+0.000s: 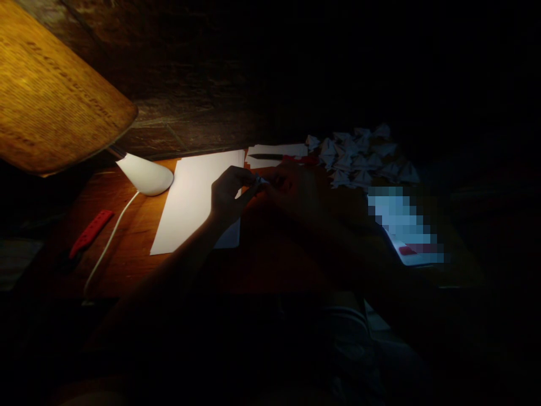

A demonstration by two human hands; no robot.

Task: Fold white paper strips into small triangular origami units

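Observation:
My left hand [228, 190] is closed, its thumb and fingers pinching a small folded piece of paper [261, 180] over the table. From the other side my right hand [289, 185], mostly in shadow, grips the same paper; its fingertips are hard to make out. Below and left of my hands lie large white paper sheets [192, 197], brightly lit. Just behind them is a stack of smaller paper pieces [291, 150], with a dark-bladed, red-handled cutting tool [266, 157] lying across it. Several folded paper pieces [350, 158] are clustered to the right.
A lamp with a white base [147, 176] and yellow woven shade [63, 96] stands at left, its white cord [112, 239] running to the front edge. A red tool [91, 232] lies beside the cord. A glowing, blurred-out screen [403, 228] lies at right on the wooden table [135, 248].

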